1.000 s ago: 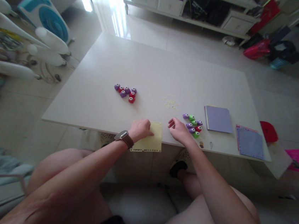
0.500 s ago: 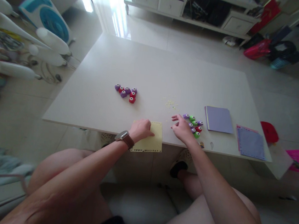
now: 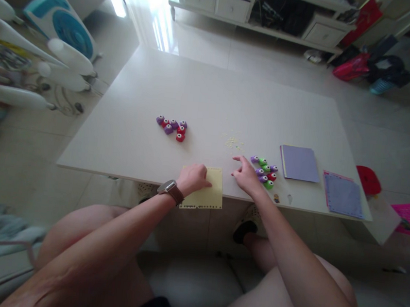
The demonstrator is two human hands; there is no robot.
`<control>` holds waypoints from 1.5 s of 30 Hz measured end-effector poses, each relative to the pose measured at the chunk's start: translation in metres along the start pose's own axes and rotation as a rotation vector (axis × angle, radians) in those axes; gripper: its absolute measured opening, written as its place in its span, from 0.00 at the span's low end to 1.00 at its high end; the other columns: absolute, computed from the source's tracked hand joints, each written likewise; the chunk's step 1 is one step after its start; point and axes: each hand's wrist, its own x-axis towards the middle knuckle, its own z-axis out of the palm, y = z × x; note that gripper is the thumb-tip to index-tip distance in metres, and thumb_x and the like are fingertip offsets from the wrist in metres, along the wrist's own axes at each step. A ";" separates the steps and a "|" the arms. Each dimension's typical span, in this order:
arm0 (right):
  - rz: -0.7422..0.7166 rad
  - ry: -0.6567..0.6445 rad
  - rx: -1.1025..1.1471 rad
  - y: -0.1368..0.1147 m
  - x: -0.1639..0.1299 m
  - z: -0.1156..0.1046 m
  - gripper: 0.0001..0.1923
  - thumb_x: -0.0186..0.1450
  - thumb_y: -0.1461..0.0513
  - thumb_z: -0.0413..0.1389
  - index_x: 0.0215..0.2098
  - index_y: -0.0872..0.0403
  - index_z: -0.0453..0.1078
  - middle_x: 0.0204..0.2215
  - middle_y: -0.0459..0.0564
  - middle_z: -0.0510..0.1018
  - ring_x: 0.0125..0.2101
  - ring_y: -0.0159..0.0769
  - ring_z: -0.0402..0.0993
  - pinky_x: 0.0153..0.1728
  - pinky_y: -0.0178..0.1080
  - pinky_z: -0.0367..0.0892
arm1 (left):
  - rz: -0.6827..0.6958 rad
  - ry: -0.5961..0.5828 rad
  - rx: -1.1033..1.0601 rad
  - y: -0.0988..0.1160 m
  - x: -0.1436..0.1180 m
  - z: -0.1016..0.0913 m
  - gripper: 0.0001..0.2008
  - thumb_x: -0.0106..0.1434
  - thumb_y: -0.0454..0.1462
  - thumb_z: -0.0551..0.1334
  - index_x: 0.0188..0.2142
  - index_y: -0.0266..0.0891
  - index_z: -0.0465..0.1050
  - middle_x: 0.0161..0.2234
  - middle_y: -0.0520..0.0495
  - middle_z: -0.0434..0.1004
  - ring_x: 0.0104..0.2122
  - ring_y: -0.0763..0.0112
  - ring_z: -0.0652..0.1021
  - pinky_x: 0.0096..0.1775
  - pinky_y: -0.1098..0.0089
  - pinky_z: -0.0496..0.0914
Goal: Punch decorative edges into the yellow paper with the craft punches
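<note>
My left hand, with a watch on its wrist, rests flat on a yellow paper sheet that overhangs the near edge of the white table. My right hand hovers with fingers spread just left of a cluster of small purple, green and red punches, its fingertips near them; it holds nothing. A second cluster of purple and red punches lies farther left. Tiny yellow paper bits are scattered above my right hand.
A purple paper stack and a blue-purple sheet lie at the right of the table. A red object sits off its right edge. A fan stands at left, a white cabinet at the back.
My right hand reached toward the punch cluster and has drawn back slightly to the left. The left hand stays on the yellow sheet.
</note>
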 end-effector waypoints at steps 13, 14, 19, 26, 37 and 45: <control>0.151 0.078 -0.269 0.030 0.011 -0.016 0.12 0.61 0.60 0.58 0.42 0.54 0.68 0.37 0.52 0.74 0.37 0.40 0.72 0.43 0.41 0.68 | 0.004 0.063 0.008 -0.003 0.000 -0.003 0.14 0.57 0.49 0.67 0.35 0.42 0.78 0.36 0.43 0.82 0.36 0.61 0.79 0.35 0.67 0.68; 0.156 0.080 -0.286 0.032 0.011 -0.018 0.12 0.61 0.59 0.58 0.42 0.54 0.68 0.37 0.52 0.74 0.37 0.41 0.72 0.43 0.41 0.68 | 0.001 0.067 0.010 -0.004 0.000 -0.003 0.14 0.58 0.49 0.66 0.35 0.42 0.78 0.36 0.43 0.82 0.36 0.61 0.79 0.35 0.67 0.68; 0.126 0.080 -0.368 0.028 0.007 -0.024 0.11 0.61 0.58 0.59 0.41 0.53 0.69 0.41 0.56 0.75 0.41 0.43 0.73 0.45 0.42 0.67 | -0.020 0.099 0.007 -0.007 0.002 -0.004 0.13 0.60 0.48 0.65 0.36 0.42 0.78 0.36 0.43 0.81 0.37 0.60 0.79 0.36 0.66 0.68; -0.029 -0.013 -0.357 0.001 -0.006 -0.027 0.11 0.64 0.58 0.56 0.43 0.53 0.71 0.44 0.55 0.76 0.40 0.42 0.73 0.44 0.42 0.66 | -0.110 0.226 -0.097 -0.031 0.011 -0.038 0.13 0.64 0.47 0.62 0.41 0.42 0.76 0.41 0.43 0.80 0.41 0.60 0.78 0.41 0.64 0.71; -0.054 -0.045 -0.396 -0.008 -0.017 -0.042 0.11 0.65 0.58 0.56 0.44 0.53 0.73 0.45 0.54 0.78 0.33 0.37 0.73 0.39 0.39 0.64 | -0.025 0.449 -0.062 -0.077 0.020 -0.040 0.31 0.61 0.36 0.60 0.64 0.41 0.63 0.68 0.40 0.59 0.64 0.53 0.64 0.63 0.57 0.63; -0.069 -0.075 -0.410 -0.016 -0.022 -0.045 0.11 0.66 0.59 0.55 0.44 0.54 0.73 0.46 0.54 0.79 0.34 0.36 0.73 0.39 0.38 0.63 | 0.065 0.533 -0.217 -0.067 0.031 -0.033 0.13 0.58 0.28 0.58 0.42 0.38 0.74 0.47 0.41 0.73 0.44 0.61 0.75 0.49 0.61 0.72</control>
